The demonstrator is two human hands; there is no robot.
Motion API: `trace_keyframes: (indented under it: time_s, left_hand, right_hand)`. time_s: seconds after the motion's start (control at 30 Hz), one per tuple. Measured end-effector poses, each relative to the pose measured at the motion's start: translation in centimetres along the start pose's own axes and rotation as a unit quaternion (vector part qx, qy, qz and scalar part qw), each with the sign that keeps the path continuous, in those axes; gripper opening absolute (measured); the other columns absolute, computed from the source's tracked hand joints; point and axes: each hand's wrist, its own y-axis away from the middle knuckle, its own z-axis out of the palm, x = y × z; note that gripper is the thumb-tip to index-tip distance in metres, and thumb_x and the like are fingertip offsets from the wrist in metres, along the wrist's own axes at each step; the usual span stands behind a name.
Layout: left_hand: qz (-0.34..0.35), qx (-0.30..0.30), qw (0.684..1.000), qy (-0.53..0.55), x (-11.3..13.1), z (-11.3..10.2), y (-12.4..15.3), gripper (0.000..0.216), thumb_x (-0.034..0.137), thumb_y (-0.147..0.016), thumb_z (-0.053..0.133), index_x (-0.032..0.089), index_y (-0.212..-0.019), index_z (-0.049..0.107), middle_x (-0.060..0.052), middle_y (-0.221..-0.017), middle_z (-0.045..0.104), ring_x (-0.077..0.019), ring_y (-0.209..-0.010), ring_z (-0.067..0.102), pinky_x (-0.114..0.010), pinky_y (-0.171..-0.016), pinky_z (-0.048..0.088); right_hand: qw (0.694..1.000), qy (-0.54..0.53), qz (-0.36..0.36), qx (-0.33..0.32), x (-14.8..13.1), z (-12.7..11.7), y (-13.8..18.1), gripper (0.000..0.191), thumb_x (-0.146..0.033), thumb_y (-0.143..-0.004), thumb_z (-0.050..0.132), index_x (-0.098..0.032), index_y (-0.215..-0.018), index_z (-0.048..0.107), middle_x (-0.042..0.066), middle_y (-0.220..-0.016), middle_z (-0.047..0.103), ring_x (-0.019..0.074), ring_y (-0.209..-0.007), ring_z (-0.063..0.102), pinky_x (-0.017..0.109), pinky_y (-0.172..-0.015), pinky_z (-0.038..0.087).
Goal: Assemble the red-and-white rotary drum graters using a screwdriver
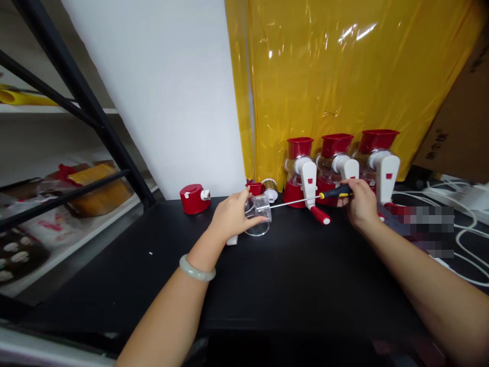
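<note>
My left hand (232,216) is closed around a clear plastic grater housing (263,209), which it holds just above the black table (290,275). In my right hand (359,203) is a screwdriver (334,192) with a black and yellow handle. Its long metal shaft points left, and the tip reaches the clear housing; whether it sits in a screw is too small to tell. Behind the housing lie a red part and a metal grater drum (270,189). A white piece (232,240) shows partly beneath my left hand.
Three red and white rotary graters (300,171) with crank handles stand in a row at the back right. A red base (194,199) sits back left. White cables (464,229) run along the right; a shelf rack (95,117) borders the left.
</note>
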Motion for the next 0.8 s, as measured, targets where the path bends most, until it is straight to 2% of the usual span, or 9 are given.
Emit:
trace_keyframes:
  time_s: [0.1, 0.27, 0.37, 0.47, 0.57, 0.67, 0.8]
  left_hand:
    - [-0.001, 0.005, 1.000, -0.006, 0.0, 0.1, 0.0, 0.080, 0.071, -0.073, 0.064, 0.020, -0.131, 0.044, -0.012, -0.117, 0.067, -0.0328, -0.106, 0.064, -0.041, -0.084, 0.050]
    - [0.003, 0.012, 1.000, -0.010, 0.1, 0.3, -0.1, 0.080, 0.071, -0.072, 0.064, 0.020, -0.130, 0.044, -0.013, -0.119, 0.066, -0.0342, -0.106, 0.064, -0.042, -0.082, 0.051]
    - [0.007, 0.000, 1.000, -0.013, 0.3, -0.2, -0.3, 0.077, 0.070, -0.073, 0.063, 0.018, -0.126, 0.045, -0.015, -0.111, 0.068, -0.0346, -0.102, 0.065, -0.043, -0.080, 0.051]
    - [0.021, -0.044, 0.999, -0.001, 0.2, -1.1, -0.6, 0.066, 0.060, -0.076, 0.065, 0.016, -0.122, 0.046, -0.014, -0.102, 0.068, -0.0322, -0.093, 0.067, -0.041, -0.076, 0.052]
    - [0.053, -0.091, 0.994, 0.025, -0.6, -2.1, -0.9, 0.060, 0.048, -0.075, 0.068, 0.017, -0.120, 0.045, -0.016, -0.110, 0.067, -0.0311, -0.097, 0.066, -0.040, -0.079, 0.052]
    - [0.080, -0.096, 0.990, 0.059, -1.6, -2.7, -0.9, 0.064, 0.048, -0.073, 0.070, 0.019, -0.125, 0.045, -0.015, -0.124, 0.062, -0.0314, -0.109, 0.063, -0.042, -0.089, 0.051]
    - [0.092, -0.065, 0.991, 0.074, -2.4, -2.5, -0.4, 0.063, 0.054, -0.073, 0.072, 0.020, -0.123, 0.053, -0.012, -0.123, 0.062, -0.0284, -0.112, 0.061, -0.040, -0.094, 0.049]
  right_hand:
    - [1.000, 0.026, 0.000, 0.011, 0.5, -0.2, 0.0, 0.025, -0.043, -0.086, 0.057, -0.022, -0.072, 0.054, -0.008, -0.040, 0.037, 0.0086, -0.030, 0.035, 0.022, -0.032, 0.032]
    - [0.998, 0.025, 0.054, 0.011, 0.4, -0.3, 0.5, 0.029, -0.040, -0.091, 0.038, -0.019, -0.083, 0.057, -0.002, -0.049, 0.053, 0.0113, -0.035, 0.050, 0.021, -0.034, 0.037]
    - [0.998, -0.008, 0.061, 0.011, -0.2, 0.0, 0.8, 0.024, -0.035, -0.087, 0.041, -0.019, -0.084, 0.058, -0.001, -0.058, 0.058, 0.0105, -0.040, 0.054, 0.022, -0.037, 0.042]
    - [0.997, 0.006, 0.060, 0.039, -0.6, 0.5, 0.8, 0.014, -0.030, -0.083, 0.048, -0.020, -0.083, 0.058, -0.001, -0.059, 0.058, 0.0112, -0.038, 0.052, 0.024, -0.036, 0.041]
    - [0.997, 0.035, 0.055, 0.036, -0.5, 0.7, 0.6, 0.003, -0.027, -0.080, 0.056, -0.024, -0.080, 0.056, -0.001, -0.056, 0.057, 0.0127, -0.037, 0.050, 0.027, -0.034, 0.040]
    - [0.998, 0.045, 0.048, 0.017, 0.2, 0.3, 0.7, 0.012, -0.034, -0.080, 0.062, -0.026, -0.076, 0.054, -0.002, -0.053, 0.054, 0.0139, -0.038, 0.049, 0.028, -0.034, 0.041]
    - [0.997, 0.069, 0.030, 0.008, 1.1, -0.4, 1.0, 0.024, -0.045, -0.082, 0.063, -0.026, -0.070, 0.053, -0.003, -0.042, 0.045, 0.0135, -0.035, 0.046, 0.027, -0.034, 0.040]
